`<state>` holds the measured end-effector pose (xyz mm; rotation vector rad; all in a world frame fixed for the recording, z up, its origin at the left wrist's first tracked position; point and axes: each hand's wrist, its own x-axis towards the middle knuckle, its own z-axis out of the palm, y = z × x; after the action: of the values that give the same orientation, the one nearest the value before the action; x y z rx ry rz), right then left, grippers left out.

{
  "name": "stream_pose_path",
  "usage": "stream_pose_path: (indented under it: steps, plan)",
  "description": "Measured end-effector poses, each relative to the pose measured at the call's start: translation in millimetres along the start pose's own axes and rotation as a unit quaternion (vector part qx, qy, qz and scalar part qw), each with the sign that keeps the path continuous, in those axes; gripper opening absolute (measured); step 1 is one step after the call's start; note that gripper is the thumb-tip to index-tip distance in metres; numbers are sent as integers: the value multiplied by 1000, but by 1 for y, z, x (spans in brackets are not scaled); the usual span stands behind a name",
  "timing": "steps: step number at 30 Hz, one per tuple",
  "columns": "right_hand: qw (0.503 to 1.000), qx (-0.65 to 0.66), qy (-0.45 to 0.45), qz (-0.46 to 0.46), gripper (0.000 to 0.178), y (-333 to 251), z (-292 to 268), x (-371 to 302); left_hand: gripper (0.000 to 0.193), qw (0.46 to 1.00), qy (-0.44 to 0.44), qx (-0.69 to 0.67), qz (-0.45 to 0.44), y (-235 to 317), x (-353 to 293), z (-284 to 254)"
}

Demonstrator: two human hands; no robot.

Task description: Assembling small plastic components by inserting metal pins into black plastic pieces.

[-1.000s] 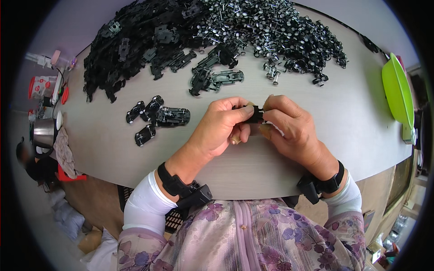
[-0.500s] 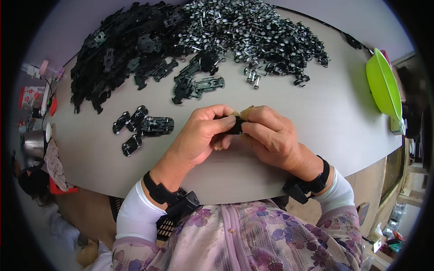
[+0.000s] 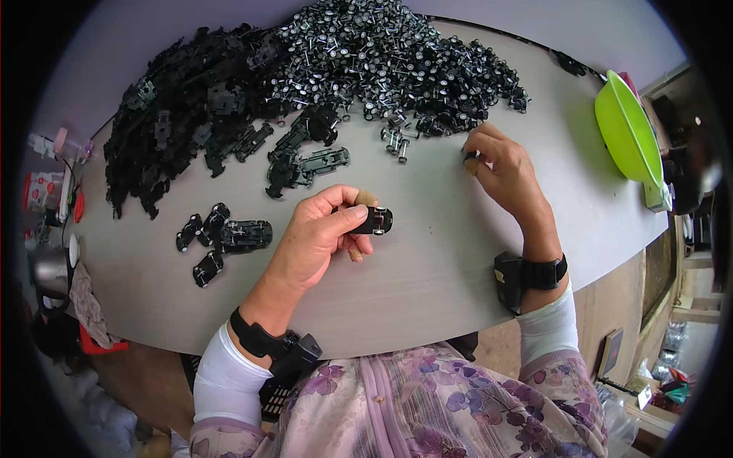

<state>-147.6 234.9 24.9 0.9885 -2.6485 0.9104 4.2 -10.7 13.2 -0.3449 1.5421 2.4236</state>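
Note:
Near the middle of the table, my left hand (image 3: 332, 225) pinches a black toy car chassis (image 3: 374, 222) between thumb and fingers. A wheel axle shows across the chassis's right end; my thumb and fingers cover its left end. Tape-like wraps show on two of that hand's fingers. Farther right and away from me, my right hand (image 3: 500, 168) is closed, fingertips together around a small dark piece (image 3: 469, 156), likely a wheel axle but mostly hidden. Just beyond lies the near edge of a heap of wheel axles (image 3: 397, 61), with several loose axles (image 3: 398, 143) in front.
A pile of black car chassis (image 3: 191, 114) spreads across the far left, with a few loose chassis (image 3: 324, 160) nearer. Several chassis with wheels (image 3: 243, 235) lie left of my left hand. A lime-green basin (image 3: 630, 130) leans at the right edge; a cloth (image 3: 90, 305) hangs at the left.
My right hand has left the chassis and moved right and away toward the axle heap, closing on a small dark piece. My left hand keeps hold of the chassis. The whole view has shifted slightly.

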Motion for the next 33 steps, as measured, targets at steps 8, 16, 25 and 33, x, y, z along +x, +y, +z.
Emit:
stream_pose_path:
  steps: [8,16,25,33]
  plan:
    - [998,46,17,36,10,-6,-14,-1,19,1000,2,3,-5,0,-1,-2]
    - [991,-54,-119,-15,8,-33,-1,-16,24,1000,-6,2,-8,1,-2,-4]
    - [996,-53,-66,-7,11,-25,12,-10,36,996,-57,-70,-26,2,2,-8]
    - [966,191,-43,-170,22,-96,33,-27,34,991,-49,-119,-42,-3,2,-5]
